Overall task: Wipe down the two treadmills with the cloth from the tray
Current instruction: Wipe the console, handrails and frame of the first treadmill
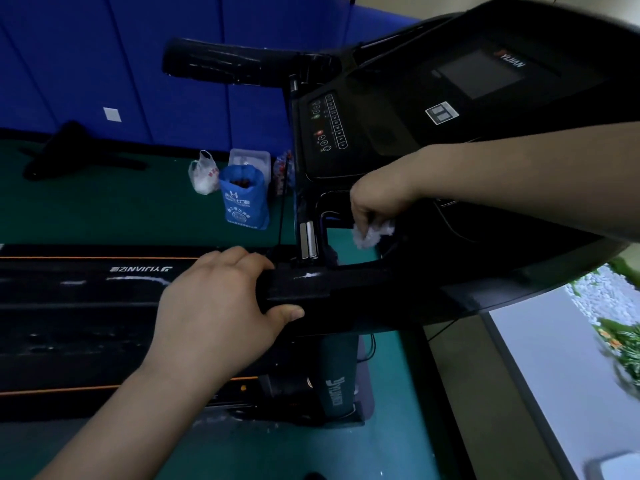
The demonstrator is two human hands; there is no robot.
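My right hand (377, 199) pinches the crumpled white cloth (372, 234), which hangs at its 6 o'clock against the lower edge of the black treadmill console (398, 133). My left hand (221, 299) is curled round the black padded handrail (346, 289) — its long axis runs 9 to 3, just at the cloth's 7 o'clock.

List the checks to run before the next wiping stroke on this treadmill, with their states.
1. Cloth gripped in right hand: ok.
2. Cloth in contact with the treadmill console: cannot tell; it is bunched at the lower edge.
3. Left hand steadying on the handrail: ok, fingers curled round it.
4. Screen dark: ok.
5. White streak on the handrail is dirt or glare: cannot tell.
6. Blue bag on the floor clear of both hands: ok.
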